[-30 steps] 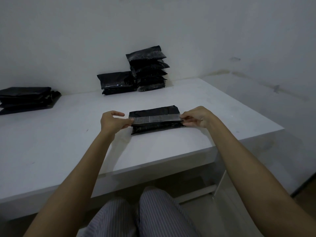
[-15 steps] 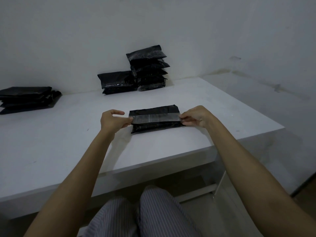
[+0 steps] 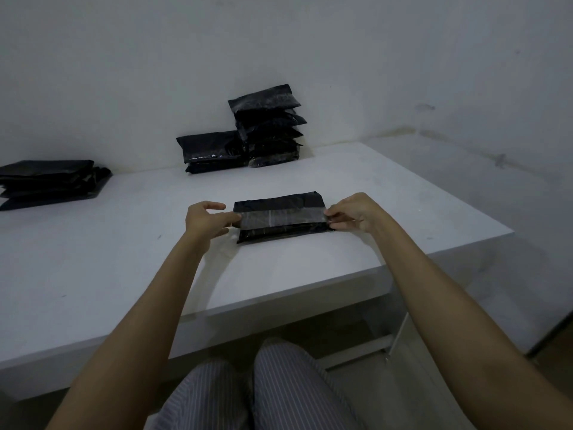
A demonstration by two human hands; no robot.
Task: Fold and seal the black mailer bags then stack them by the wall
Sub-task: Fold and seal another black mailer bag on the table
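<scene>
Black mailer bag (image 3: 280, 217) lies flat at frame centre on white bench (image 3: 93, 259), long axis running left-right. Left hand (image 3: 206, 220) pinches its left end, right hand (image 3: 356, 212) its right end. Sealed stack (image 3: 268, 125) sits upper centre by wall.

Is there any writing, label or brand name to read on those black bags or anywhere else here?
None: no readable text shows.
The mailer bag between the hands bears only a plain shiny strip.
The stacked bags by the wall show glare, no print.
</scene>
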